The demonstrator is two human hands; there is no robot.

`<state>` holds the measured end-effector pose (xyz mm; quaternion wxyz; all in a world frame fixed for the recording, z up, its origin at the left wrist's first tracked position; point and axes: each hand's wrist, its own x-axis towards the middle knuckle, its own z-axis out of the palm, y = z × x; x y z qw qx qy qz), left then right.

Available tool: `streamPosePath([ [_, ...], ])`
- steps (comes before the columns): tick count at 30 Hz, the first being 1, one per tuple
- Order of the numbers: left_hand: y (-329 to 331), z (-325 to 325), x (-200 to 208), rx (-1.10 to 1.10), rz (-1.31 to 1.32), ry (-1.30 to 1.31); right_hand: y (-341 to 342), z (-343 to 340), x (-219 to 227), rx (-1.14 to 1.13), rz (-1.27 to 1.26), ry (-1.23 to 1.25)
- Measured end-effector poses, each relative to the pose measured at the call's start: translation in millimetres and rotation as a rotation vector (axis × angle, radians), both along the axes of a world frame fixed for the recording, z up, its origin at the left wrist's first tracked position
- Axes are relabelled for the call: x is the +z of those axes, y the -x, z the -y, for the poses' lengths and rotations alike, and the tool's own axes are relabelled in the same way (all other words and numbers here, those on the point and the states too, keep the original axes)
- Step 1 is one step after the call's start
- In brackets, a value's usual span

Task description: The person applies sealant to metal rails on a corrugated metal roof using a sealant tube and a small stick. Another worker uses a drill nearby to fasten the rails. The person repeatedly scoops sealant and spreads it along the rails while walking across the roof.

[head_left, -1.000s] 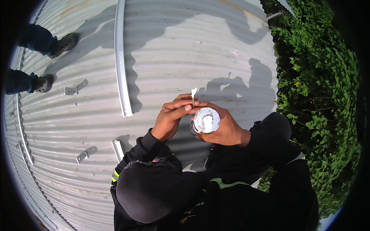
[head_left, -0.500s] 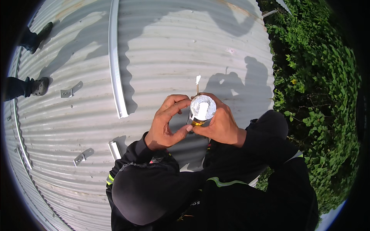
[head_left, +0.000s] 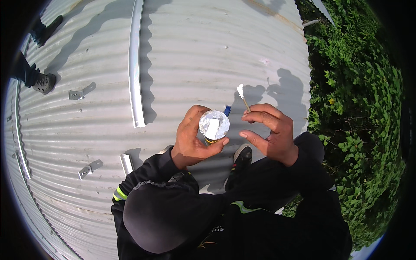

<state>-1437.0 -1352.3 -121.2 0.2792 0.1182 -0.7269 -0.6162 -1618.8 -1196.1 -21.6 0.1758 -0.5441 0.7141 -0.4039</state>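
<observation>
My left hand (head_left: 190,138) is wrapped round a small open can (head_left: 215,125), its mouth tipped up toward me. White paste coats the can's rim and top. To its right, my right hand (head_left: 273,132) pinches a thin stick (head_left: 246,104) between fingertips, while its thumb stands apart lower down. A white blob of paste (head_left: 240,91) sits on the stick's far end. A small blue piece (head_left: 227,110) shows just behind the can, by my left fingers; what it is I cannot make out.
Corrugated metal roofing (head_left: 186,65) lies beneath me, with a long metal rail (head_left: 137,69) on it and a shorter rail piece (head_left: 126,164) nearer. Small angle brackets (head_left: 76,95) stand at left. Another person's shoe (head_left: 44,83) is at far left. Beyond the right roof edge grow green bushes (head_left: 359,108).
My right hand has left the can and moved right, carrying the stick with it. The can now rests in my left hand alone, slightly further left. The blue piece has come into sight.
</observation>
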Motion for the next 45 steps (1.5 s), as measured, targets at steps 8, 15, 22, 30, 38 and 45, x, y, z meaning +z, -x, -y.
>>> streamPosePath([
  [8, 0, -25, -4, -0.236, 0.018, -0.413, 19, -1, 43, 0.100, 0.027, 0.122],
  [15, 7, -1, 37, -0.247, -0.091, -0.136, 25, 7, 65, 0.269, -0.140, 0.206],
  [22, 7, 23, 55, -0.082, -0.048, 0.123, 21, 5, 74, 0.325, -0.098, 0.257],
  [30, 3, 13, 44, -0.062, -0.076, 0.181, 1, 3, 84, 0.207, -0.119, 0.155],
  [38, 7, 9, 47, -0.066, -0.082, 0.219, -2, 7, 96, 0.203, -0.402, 0.090],
  [45, 8, 8, 49, -0.067, -0.087, 0.265, -3, 13, 97, 0.242, -0.481, 0.018],
])
